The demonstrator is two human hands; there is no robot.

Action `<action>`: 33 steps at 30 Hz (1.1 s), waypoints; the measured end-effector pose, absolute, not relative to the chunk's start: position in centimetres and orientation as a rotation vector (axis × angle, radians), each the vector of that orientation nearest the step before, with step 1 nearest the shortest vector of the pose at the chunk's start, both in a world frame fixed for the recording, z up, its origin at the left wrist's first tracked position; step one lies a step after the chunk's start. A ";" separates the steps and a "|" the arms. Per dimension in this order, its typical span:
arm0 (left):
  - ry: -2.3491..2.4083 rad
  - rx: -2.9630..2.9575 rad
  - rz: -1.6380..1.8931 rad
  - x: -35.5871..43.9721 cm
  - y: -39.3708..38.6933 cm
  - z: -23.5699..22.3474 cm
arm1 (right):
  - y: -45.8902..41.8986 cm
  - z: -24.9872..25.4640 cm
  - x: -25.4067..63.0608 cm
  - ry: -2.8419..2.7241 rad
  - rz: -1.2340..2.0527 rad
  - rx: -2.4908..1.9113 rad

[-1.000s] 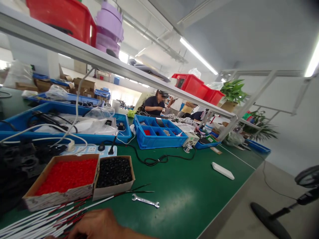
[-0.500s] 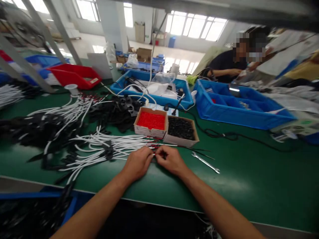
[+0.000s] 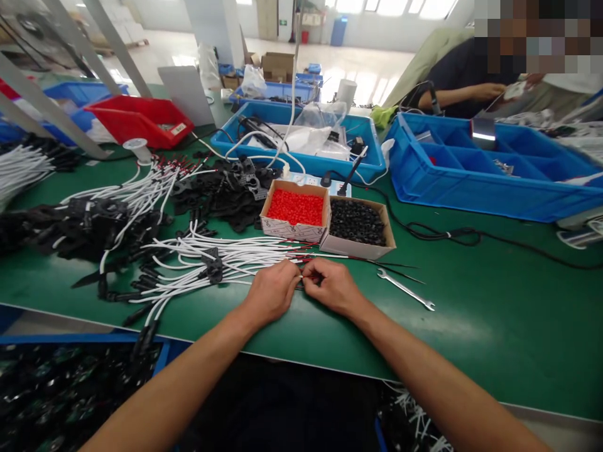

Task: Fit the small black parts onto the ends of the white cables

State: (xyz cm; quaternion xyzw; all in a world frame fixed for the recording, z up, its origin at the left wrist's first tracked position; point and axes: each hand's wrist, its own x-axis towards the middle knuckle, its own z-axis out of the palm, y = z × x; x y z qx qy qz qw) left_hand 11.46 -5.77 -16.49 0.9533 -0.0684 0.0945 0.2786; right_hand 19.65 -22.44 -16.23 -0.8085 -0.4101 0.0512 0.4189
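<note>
- Holding a wire (image 3: pixel 301 277) between both hands, at the near middle of the bench (image 3: pixel 471 351), just before the cables' (image 3: pixel 245 251) red and black ends.
- Mostly hidden by fingers; cannot tell whether pinched with anything else, too small to make out.
- With left hand (image 3: pixel 272 290), closed on the wire at thumb and fingertips, knuckles up, other fingers curled under.
- With right hand (image 3: pixel 333 285), pinching close to the left's tips, thumb and forefinger curled around a dark gap.
- Reaching in from both bottom corners on bare forearms, cut off at the frame's edge, converging at the wire.
- Beyond the hands, near the fingers: a box of red caps (image 3: pixel 296 208), touching a box of black caps (image 3: pixel 357 221).
- Right of the right hand, lying flat: a wrench (image 3: pixel 406 290).
- Farther back: a blue tray (image 3: pixel 480 188), cut off at right; behind, a person (image 3: pixel 452 78), cropped and pixelated at the top.
</note>
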 end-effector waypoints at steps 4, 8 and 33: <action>-0.135 2.515 0.253 11.4 -5.8 -16.3 | -22.5 -16.0 19.6 -0.974 0.164 -1.972; -0.107 2.435 0.279 11.3 -5.8 -16.1 | -22.6 -15.9 19.7 -0.939 0.188 -1.962; -0.206 2.493 0.249 11.6 -5.8 -16.5 | -22.5 -16.2 20.1 -0.946 0.245 -1.963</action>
